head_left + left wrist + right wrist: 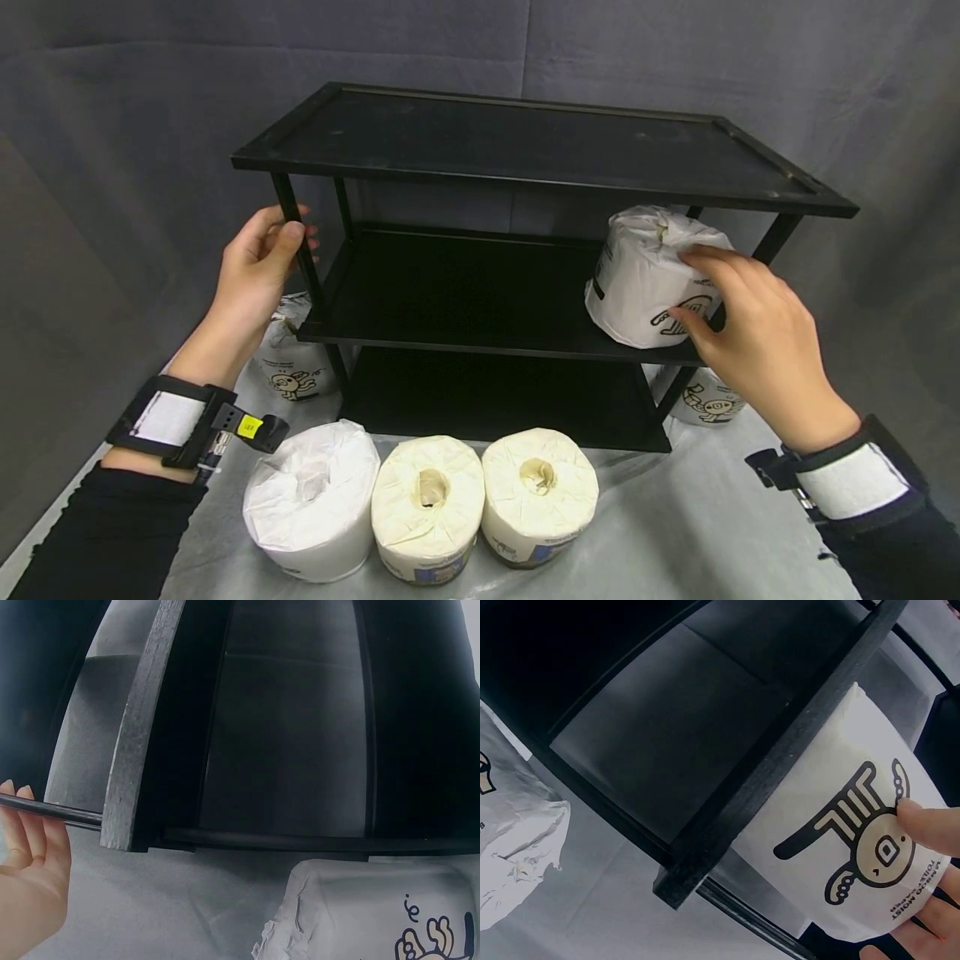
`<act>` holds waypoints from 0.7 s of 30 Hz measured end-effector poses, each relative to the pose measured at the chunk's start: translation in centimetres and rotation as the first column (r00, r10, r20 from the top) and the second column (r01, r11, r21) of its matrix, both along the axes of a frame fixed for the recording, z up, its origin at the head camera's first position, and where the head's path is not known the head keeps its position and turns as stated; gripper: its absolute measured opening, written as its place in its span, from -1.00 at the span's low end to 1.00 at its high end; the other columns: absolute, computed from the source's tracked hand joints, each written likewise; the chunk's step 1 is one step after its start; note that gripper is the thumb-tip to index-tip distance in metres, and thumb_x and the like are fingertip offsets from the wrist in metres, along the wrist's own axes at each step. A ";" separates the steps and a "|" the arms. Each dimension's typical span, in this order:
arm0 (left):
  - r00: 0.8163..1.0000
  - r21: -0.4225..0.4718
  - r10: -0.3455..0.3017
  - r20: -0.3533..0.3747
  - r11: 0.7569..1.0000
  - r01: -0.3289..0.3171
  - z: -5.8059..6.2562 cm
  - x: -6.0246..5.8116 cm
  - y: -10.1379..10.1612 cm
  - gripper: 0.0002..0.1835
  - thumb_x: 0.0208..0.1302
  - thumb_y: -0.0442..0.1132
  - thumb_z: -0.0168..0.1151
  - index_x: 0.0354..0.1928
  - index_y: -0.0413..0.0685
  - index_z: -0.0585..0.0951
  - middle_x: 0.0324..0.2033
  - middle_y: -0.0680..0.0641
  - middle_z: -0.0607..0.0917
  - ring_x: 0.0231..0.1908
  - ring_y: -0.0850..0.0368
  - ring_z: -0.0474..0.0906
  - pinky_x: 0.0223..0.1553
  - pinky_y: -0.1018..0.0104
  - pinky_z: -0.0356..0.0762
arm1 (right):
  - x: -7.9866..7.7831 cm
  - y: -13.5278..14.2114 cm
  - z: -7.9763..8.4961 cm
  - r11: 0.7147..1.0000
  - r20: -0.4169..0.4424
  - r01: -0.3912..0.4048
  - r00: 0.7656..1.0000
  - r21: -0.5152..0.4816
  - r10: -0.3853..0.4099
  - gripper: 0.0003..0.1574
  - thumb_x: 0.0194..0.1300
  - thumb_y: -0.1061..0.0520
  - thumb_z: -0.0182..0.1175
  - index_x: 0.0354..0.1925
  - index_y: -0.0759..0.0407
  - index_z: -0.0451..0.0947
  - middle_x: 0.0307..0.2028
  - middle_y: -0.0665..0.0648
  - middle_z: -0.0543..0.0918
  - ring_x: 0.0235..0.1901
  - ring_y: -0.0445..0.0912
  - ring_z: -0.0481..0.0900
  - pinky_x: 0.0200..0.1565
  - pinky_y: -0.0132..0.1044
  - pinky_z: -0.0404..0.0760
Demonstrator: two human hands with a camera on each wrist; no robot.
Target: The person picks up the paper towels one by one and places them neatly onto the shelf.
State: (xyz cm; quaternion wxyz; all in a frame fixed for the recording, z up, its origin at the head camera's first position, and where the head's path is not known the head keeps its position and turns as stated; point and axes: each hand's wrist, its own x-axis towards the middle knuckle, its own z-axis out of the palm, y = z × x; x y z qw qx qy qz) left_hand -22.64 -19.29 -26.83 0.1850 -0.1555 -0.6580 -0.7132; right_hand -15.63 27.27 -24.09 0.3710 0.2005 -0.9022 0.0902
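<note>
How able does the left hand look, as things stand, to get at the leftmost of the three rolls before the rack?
Probably yes: the white roll has its top uncovered, though the left hand grips the black post and would likely need to let go first.

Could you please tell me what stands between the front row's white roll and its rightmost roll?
In the head view, a cream roll stands between them.

Creased paper-wrapped roll, smooth matt rack
</note>
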 end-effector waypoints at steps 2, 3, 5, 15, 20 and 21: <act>1.000 -0.006 0.001 0.001 1.000 -0.001 0.0 0.0 0.0 -0.76 0.43 -0.16 0.17 0.07 0.02 0.60 -0.17 0.02 0.64 -0.07 0.10 0.56 -0.03 0.46 0.49 | -0.3 0.0 0.0 1.000 0.005 0.004 1.000 -0.002 -0.004 -0.20 -0.03 0.37 0.51 0.21 0.23 0.48 0.09 0.24 0.58 0.11 0.21 0.49 0.04 0.16 0.44; 1.000 -0.009 0.001 0.002 1.000 -0.001 0.0 0.0 0.0 -0.77 0.43 -0.16 0.16 0.06 0.03 0.60 -0.17 0.02 0.64 -0.07 0.11 0.56 -0.03 0.46 0.49 | -0.4 0.0 -0.1 1.000 0.008 0.006 1.000 -0.001 -0.006 -0.20 -0.03 0.37 0.51 0.20 0.23 0.48 0.09 0.24 0.57 0.11 0.21 0.49 0.04 0.16 0.44; 1.000 -0.019 0.004 0.003 1.000 -0.004 0.0 -0.1 0.0 -0.78 0.44 -0.16 0.15 0.06 0.05 0.59 -0.17 0.01 0.63 -0.06 0.10 0.56 -0.02 0.46 0.49 | -0.6 0.0 -0.1 1.000 0.013 0.009 1.000 0.004 -0.009 -0.20 -0.02 0.37 0.50 0.21 0.23 0.47 0.10 0.25 0.57 0.11 0.22 0.49 0.04 0.16 0.44; 1.000 -0.034 0.011 -0.003 0.999 -0.012 -0.1 -0.2 0.1 -0.80 0.46 -0.18 0.14 0.05 0.07 0.59 -0.17 0.02 0.63 -0.09 0.14 0.56 -0.02 0.45 0.49 | -1.4 0.1 0.1 0.998 0.076 0.056 0.995 0.027 -0.058 -0.16 0.08 0.25 0.48 0.31 0.18 0.41 0.21 0.29 0.51 0.18 0.24 0.45 0.05 0.23 0.43; 1.000 -0.027 0.012 0.007 1.000 -0.011 -0.1 -0.2 0.0 -0.79 0.46 -0.19 0.14 0.06 0.06 0.59 -0.17 0.01 0.63 -0.08 0.14 0.56 -0.02 0.46 0.49 | -1.9 -0.1 0.2 0.997 0.096 0.073 0.992 0.040 -0.076 -0.18 0.12 0.18 0.44 0.33 0.20 0.39 0.25 0.31 0.47 0.20 0.25 0.43 0.05 0.27 0.40; 1.000 -0.026 0.011 0.006 1.000 -0.010 -0.1 -0.2 0.0 -0.79 0.46 -0.19 0.14 0.06 0.06 0.59 -0.17 0.01 0.63 -0.08 0.13 0.56 -0.02 0.46 0.49 | -2.0 -0.2 0.2 0.996 0.100 0.076 0.992 0.043 -0.080 -0.17 0.13 0.17 0.44 0.33 0.20 0.38 0.25 0.31 0.46 0.21 0.24 0.43 0.05 0.27 0.39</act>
